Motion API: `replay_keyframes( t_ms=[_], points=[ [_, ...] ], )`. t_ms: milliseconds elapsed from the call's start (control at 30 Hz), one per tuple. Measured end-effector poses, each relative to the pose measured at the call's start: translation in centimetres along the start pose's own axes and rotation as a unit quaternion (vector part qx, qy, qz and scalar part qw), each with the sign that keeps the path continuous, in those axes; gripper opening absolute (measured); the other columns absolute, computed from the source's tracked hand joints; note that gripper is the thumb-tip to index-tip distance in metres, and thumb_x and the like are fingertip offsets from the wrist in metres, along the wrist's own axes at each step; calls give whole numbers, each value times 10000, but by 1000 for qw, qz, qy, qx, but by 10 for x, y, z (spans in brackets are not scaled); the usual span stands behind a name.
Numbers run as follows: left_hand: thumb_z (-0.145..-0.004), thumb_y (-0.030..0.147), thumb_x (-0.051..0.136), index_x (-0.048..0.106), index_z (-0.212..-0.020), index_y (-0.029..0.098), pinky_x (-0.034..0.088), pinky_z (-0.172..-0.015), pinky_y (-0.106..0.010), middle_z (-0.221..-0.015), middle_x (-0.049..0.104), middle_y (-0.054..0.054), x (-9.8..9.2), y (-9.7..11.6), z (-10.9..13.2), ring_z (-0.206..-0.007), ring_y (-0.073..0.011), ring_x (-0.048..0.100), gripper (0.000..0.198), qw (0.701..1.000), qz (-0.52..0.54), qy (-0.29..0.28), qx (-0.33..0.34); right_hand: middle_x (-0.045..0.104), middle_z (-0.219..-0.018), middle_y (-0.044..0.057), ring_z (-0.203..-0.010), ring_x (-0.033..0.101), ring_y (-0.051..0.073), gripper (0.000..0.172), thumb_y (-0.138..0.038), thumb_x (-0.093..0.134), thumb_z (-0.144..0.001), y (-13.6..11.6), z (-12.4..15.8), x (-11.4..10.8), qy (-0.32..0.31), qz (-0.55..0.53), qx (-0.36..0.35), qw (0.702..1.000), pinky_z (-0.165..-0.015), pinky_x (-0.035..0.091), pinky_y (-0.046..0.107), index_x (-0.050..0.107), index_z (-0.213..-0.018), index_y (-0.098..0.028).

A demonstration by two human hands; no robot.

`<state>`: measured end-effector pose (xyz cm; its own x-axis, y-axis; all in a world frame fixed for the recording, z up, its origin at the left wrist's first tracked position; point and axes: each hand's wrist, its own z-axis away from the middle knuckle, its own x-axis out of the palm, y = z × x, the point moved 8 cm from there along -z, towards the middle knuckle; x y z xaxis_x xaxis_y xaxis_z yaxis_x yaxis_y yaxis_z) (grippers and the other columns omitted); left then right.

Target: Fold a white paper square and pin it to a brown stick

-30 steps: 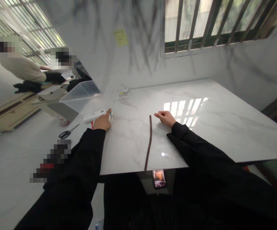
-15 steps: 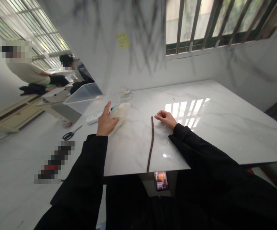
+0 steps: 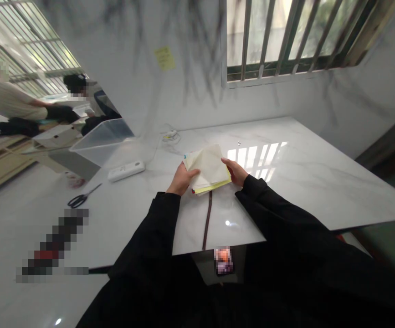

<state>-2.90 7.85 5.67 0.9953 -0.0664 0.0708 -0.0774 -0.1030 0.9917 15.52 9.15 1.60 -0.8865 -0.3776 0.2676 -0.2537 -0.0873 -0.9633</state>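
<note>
A stack of cream paper sheets (image 3: pixel 208 166), with a yellow sheet and small coloured bits showing at its edges, is held above the table between my hands. My left hand (image 3: pixel 182 178) grips the left edge, thumb on top. On the right edge, my right hand (image 3: pixel 235 172) has its thumb on top and its other fingers partly hidden at the side. Below the papers, a thin, dark brown stick (image 3: pixel 207 221) lies on the table, pointing toward me. The papers cover its far end.
The white marble-patterned table (image 3: pixel 306 182) runs to the wall. Left are a white power strip (image 3: pixel 126 171), black-handled scissors (image 3: pixel 81 198), a blurred dark object (image 3: pixel 53 243) and a clear plastic bin (image 3: pixel 103 139). A cable (image 3: pixel 171 135) lies near the wall. Two people sit far left.
The papers have moved right from the table's left side to the middle, over the stick's far end. My right hand has gone from a loose curl to holding their right edge.
</note>
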Motion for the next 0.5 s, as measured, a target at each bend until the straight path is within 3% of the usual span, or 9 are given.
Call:
replay_keyframes(
  t_ms=[167,333,400,500],
  points=[
    [-664,313,826,650,-1147,117,612,-796,-405,-975,770,-130,13,-21,-14,-897,-289,746,551,998,21,28,-53,773,-889,94,-795,711,248,392,-429,847,-698,14,-5,-20,74,-24,18,997,-772,590,373,699,-950,-168],
    [-768,517,777,662,-912,139,593,-722,-358,-842,753,-110,0,-32,-24,-799,-240,731,421,993,38,109,-36,755,-846,73,-818,693,255,341,-461,775,-737,9,-9,-33,77,119,-26,990,-748,558,357,715,-887,-160],
    [-765,528,772,648,-858,154,574,-703,-313,-819,742,-83,-8,-32,-26,-740,-188,712,405,992,24,127,-11,755,-883,74,-848,682,262,312,-458,724,-780,-10,-8,-46,114,230,-77,963,-751,536,349,715,-897,-169],
    [-749,476,771,655,-839,157,524,-634,-250,-762,723,-53,-21,-30,-25,-636,-127,662,351,988,-31,151,17,758,-999,99,-929,670,278,261,-397,630,-855,-47,3,-86,244,377,-147,881,-829,511,359,703,-997,-191]
  ],
)
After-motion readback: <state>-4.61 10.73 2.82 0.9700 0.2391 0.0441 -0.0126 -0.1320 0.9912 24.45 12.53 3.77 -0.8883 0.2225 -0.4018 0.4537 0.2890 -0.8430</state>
